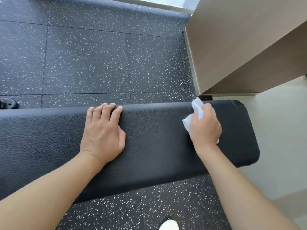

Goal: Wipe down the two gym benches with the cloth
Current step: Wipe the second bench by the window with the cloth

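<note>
A black padded gym bench (pixel 157 140) runs across the view from the left edge to a rounded end at the right. My left hand (pixel 103 130) rests flat on its top, fingers straight and reaching the far edge. My right hand (pixel 205 128) grips a white cloth (pixel 196 108) and holds it against the pad near the bench's right end, close to the far edge. Part of the cloth is hidden under the hand. Only one bench is in view.
Dark speckled rubber flooring (pixel 99 63) lies beyond and in front of the bench. A beige wall corner (pixel 240 47) stands close behind the bench's right end, with pale floor (pixel 279 146) to the right. A black fitting (pixel 7 103) sits at far left; a white shoe tip (pixel 169 224) shows below.
</note>
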Tool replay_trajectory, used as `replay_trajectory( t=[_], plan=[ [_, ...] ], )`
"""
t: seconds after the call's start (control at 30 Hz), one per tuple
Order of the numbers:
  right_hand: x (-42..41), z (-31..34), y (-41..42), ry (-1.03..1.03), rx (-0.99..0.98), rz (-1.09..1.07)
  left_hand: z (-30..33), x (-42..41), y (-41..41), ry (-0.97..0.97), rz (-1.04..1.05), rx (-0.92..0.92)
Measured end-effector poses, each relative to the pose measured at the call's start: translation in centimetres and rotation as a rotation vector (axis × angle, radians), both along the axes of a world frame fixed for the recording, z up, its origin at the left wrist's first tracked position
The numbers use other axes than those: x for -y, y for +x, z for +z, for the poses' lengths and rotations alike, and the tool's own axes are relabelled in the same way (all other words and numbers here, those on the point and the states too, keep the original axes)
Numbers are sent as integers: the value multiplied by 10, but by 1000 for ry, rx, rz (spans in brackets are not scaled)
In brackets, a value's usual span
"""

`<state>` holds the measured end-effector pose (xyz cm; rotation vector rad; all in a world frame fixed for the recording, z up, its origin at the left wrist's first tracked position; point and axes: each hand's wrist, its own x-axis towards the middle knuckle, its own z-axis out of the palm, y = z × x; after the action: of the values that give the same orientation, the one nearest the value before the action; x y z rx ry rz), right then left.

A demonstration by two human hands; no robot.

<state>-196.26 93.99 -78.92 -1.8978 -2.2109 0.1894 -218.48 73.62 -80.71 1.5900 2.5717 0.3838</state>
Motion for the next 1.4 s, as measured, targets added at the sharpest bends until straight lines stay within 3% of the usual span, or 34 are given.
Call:
replay_trajectory(
  t=[0.1,0.23,0.33,0.43,0.5,0.6,0.73,0.83,0.97,1.07,1.17,1.27,1.4],
  plan=[
    [22,-3,-67,-6,-29,90,0,0,0,-1,-1,4],
    [79,2,-139,-75,-49,457,0,-1,0,21,5,15],
    [98,8,-124,-85,-84,636,4,-1,1,28,7,27],
    [82,9,-53,-4,-98,737,4,-1,1,12,13,18],
    [57,9,3,55,-47,669,3,-1,0,9,4,14],
    [24,9,62,-23,-20,305,0,0,-2,5,2,21],
    [37,4,26,-20,-23,-8,0,0,-2,8,2,28],
    [78,1,-44,-18,16,195,2,0,-2,12,1,33],
    [126,-2,-104,-17,-173,358,3,0,-1,2,4,46],
    [137,-2,-87,6,-166,532,5,0,1,-17,1,41],
    [130,-2,-17,27,-82,757,6,0,3,-64,-36,-2],
    [97,2,67,19,-45,649,5,0,5,-114,-189,-53],
    [51,9,129,-66,-41,242,7,-4,12,-144,-322,-93]
  ],
)
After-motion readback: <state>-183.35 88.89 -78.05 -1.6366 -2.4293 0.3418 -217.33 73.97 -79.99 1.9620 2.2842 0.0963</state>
